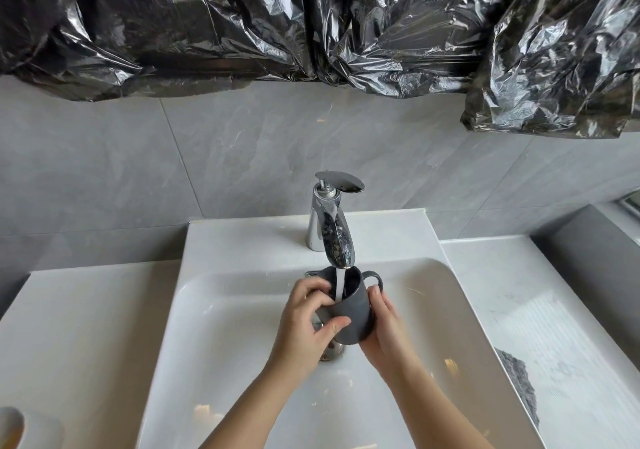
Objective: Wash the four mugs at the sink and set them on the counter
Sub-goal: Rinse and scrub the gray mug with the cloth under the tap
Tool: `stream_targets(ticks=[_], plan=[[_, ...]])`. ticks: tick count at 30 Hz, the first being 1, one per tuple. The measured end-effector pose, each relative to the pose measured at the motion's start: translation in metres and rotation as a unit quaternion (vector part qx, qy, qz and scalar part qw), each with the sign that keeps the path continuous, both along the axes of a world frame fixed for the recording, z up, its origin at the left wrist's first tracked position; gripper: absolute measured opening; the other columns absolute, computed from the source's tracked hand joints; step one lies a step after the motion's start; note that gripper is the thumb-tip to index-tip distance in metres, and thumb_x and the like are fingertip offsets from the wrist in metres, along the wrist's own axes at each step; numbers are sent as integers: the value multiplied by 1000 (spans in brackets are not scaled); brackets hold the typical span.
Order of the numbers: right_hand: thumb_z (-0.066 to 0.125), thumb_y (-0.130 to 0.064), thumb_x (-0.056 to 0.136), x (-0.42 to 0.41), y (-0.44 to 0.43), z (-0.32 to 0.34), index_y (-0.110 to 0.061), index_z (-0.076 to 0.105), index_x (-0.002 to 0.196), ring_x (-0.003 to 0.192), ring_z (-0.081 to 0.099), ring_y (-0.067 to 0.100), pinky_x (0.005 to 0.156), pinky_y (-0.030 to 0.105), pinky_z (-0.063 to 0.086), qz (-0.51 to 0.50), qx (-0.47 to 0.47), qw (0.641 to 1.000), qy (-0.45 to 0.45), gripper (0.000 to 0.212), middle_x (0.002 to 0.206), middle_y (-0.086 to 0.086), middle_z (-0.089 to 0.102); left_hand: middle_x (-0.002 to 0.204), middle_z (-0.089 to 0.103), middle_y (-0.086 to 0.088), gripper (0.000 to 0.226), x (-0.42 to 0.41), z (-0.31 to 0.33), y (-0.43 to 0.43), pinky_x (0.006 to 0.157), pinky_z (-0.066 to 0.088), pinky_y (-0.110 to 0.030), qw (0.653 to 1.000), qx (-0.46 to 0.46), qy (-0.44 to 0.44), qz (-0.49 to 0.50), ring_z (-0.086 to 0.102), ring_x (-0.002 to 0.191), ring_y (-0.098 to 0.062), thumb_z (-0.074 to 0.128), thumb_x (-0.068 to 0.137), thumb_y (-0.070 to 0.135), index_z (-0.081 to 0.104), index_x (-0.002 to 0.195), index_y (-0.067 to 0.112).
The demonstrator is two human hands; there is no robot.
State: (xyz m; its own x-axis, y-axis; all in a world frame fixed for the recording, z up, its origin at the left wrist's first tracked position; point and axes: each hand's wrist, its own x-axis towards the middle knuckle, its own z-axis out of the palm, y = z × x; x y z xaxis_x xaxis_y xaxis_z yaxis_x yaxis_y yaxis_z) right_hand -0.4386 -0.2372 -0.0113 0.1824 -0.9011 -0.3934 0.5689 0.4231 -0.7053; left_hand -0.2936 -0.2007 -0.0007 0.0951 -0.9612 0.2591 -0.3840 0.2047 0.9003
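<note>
Rinse step: grey mug point(348, 310) in sink point(239, 327) under faucet point(335, 237) stream, handle at 2 o'clock. Grip: left hand point(304, 324) curled over rim; right hand point(382, 327) cups base. Next, likely — tip out, set on counter point(554, 296), 3 o'clock.

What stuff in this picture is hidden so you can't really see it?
All in the head view:
Metal sink drain: mostly hidden behind the left hand and dark grey ceramic mug.
Pale rounded object: cut off by the bottom-left corner.
Wall behind the crinkled black plastic sheeting: covered.
Other three mugs: outside the frame.
</note>
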Motion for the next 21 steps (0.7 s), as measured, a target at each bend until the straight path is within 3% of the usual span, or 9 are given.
stream_targets(ticks=[2, 3, 5, 6, 9, 13, 15, 17, 21], plan=[[45, -35, 95, 6, 4, 1, 5, 48, 136, 128, 51, 42, 112, 55, 35, -16, -5, 1000, -26, 57, 133, 29, 56, 137, 44, 9, 51, -5, -2, 3, 98, 37, -11, 996, 28, 80, 24, 44, 127, 4, 80, 67, 24, 57, 112, 27], [44, -36, 96, 8, 6, 2, 4, 48, 136, 128, 51, 42, 111, 55, 36, -23, -7, 999, -28, 57, 133, 29, 57, 140, 42, 15, 67, -8, 0, 4, 94, 41, -10, 987, 70, 143, 16, 46, 125, 7, 83, 66, 19, 48, 123, 30], [46, -34, 94, 9, 7, 5, 2, 50, 133, 124, 56, 39, 108, 53, 40, -27, -11, 999, -16, 53, 129, 27, 60, 129, 56, 21, 80, -12, -1, 2, 78, 49, -9, 965, 124, 230, -15, 56, 114, 6, 84, 63, 23, 41, 130, 32], [48, -33, 93, 9, 7, 6, 1, 51, 129, 121, 58, 36, 106, 51, 42, -29, -15, 999, 4, 50, 127, 25, 62, 124, 62, 19, 79, -11, -3, 0, 77, 51, -12, 963, 127, 237, -18, 60, 110, 0, 83, 61, 29, 44, 129, 32], [54, -26, 97, 2, 3, 0, -5, 57, 112, 105, 61, 29, 94, 45, 46, -26, -63, 989, 130, 26, 109, 15, 67, 122, 66, 12, 72, -5, -5, -7, 94, 48, -27, 967, 131, 217, -20, 60, 115, -11, 81, 61, 34, 51, 126, 28], [62, -13, 89, -7, 1, 1, -12, 58, 88, 87, 54, 21, 76, 38, 42, 1, -98, 975, 197, 4, 87, 5, 61, 115, 69, 9, 69, -3, 0, -9, 85, 48, -18, 961, 132, 243, -24, 63, 108, -5, 74, 60, 44, 53, 122, 23], [61, -13, 77, -10, 3, 11, -15, 56, 79, 79, 51, 18, 67, 31, 39, 35, -102, 977, 184, 6, 78, 2, 56, 112, 67, 7, 66, -2, 1, -8, 79, 48, -14, 953, 137, 269, -20, 63, 99, 1, 69, 58, 46, 53, 118, 22], [59, -28, 70, -15, 5, 20, -16, 54, 71, 73, 47, 15, 63, 30, 34, 80, -84, 979, 170, 13, 71, 1, 50, 108, 67, 8, 66, 2, 4, -8, 77, 48, -13, 951, 143, 273, -22, 62, 95, 2, 65, 57, 46, 51, 117, 22], [47, -55, 84, -14, 9, 24, -19, 47, 59, 63, 44, 10, 67, 31, 29, 108, -101, 950, 276, 43, 64, -3, 48, 111, 65, 21, 69, 6, 4, -9, 87, 44, -14, 970, 119, 205, -53, 59, 108, -1, 66, 65, 56, 48, 123, 23]])
